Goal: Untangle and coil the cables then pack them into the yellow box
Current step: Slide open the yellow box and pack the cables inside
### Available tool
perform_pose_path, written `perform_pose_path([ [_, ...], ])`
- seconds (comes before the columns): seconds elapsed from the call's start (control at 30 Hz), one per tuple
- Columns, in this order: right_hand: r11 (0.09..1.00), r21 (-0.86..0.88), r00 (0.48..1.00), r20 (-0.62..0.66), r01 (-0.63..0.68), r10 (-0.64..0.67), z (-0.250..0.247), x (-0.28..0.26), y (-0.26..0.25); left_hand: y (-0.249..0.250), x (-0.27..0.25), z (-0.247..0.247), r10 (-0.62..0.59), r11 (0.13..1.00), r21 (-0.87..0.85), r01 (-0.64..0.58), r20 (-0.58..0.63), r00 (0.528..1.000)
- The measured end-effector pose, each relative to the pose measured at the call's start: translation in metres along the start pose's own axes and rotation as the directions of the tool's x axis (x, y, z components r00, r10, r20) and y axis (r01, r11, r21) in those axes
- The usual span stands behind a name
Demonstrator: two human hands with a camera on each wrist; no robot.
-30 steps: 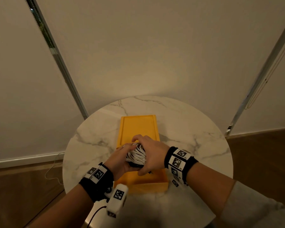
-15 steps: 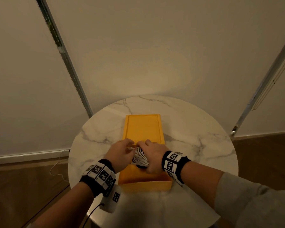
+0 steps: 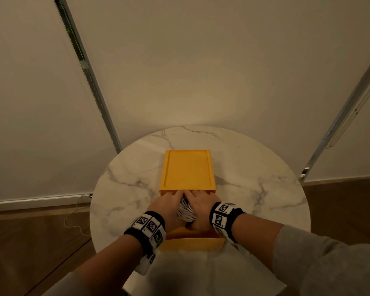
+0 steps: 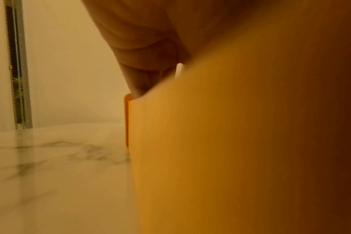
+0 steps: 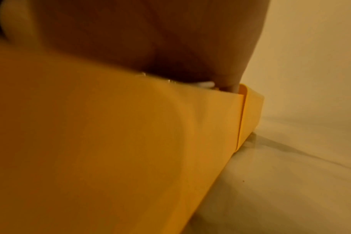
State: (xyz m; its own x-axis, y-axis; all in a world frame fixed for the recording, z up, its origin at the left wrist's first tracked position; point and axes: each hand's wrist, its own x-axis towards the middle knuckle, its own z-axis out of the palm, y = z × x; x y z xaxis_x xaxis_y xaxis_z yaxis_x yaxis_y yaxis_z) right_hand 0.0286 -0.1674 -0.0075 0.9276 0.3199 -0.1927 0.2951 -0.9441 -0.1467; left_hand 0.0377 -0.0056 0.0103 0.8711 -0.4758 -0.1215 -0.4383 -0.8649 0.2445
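Note:
The yellow box [image 3: 188, 167] sits mid-table with its drawer [image 3: 192, 244] pulled out toward me. A coil of white cable [image 3: 186, 212] lies down in the drawer. My left hand [image 3: 169, 204] and right hand [image 3: 201, 204] cup it from either side, fingertips meeting over its far end near the sleeve's edge. The left wrist view shows the drawer's outer wall [image 4: 230, 142] close up, with fingers [image 4: 142, 79] dipping over its rim. In the right wrist view, a sliver of white cable [image 5: 204, 83] shows under my palm, above the wall [image 5: 130, 142].
The round marble table [image 3: 254, 167] stands close to a pale wall with blinds. A thin white wire [image 3: 73, 221] trails over the wooden floor at the left. Metal rails [image 3: 88, 77] run up the wall on both sides.
Both hands have sunk with the cable coil from above the drawer down into it. My head view has shifted so the box now sits more centrally.

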Motion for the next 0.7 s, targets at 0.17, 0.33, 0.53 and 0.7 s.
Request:
perform_pose_path([
  [0.17, 0.994, 0.104, 0.998, 0.053, -0.020, 0.015, -0.002, -0.001, 0.008, 0.004, 0.004, 0.000, -0.022, 0.993, 0.114, 0.022, -0.008, 1.000],
  [0.33, 0.983, 0.177, 0.994, 0.102, -0.045, 0.027, -0.009, -0.003, 0.013, 0.002, 0.003, 0.006, -0.063, 0.983, 0.172, 0.070, -0.049, 0.997],
  [0.53, 0.974, 0.213, 0.997, 0.019, -0.071, 0.069, -0.006, -0.006, 0.012, 0.003, 0.005, 0.013, -0.150, 0.973, 0.171, 0.152, -0.029, 0.988],
  [0.7, 0.967, 0.226, 0.993, 0.005, -0.114, 0.116, -0.004, -0.007, 0.011, 0.000, 0.006, 0.010, -0.122, 0.976, 0.178, 0.124, -0.019, 0.992],
])
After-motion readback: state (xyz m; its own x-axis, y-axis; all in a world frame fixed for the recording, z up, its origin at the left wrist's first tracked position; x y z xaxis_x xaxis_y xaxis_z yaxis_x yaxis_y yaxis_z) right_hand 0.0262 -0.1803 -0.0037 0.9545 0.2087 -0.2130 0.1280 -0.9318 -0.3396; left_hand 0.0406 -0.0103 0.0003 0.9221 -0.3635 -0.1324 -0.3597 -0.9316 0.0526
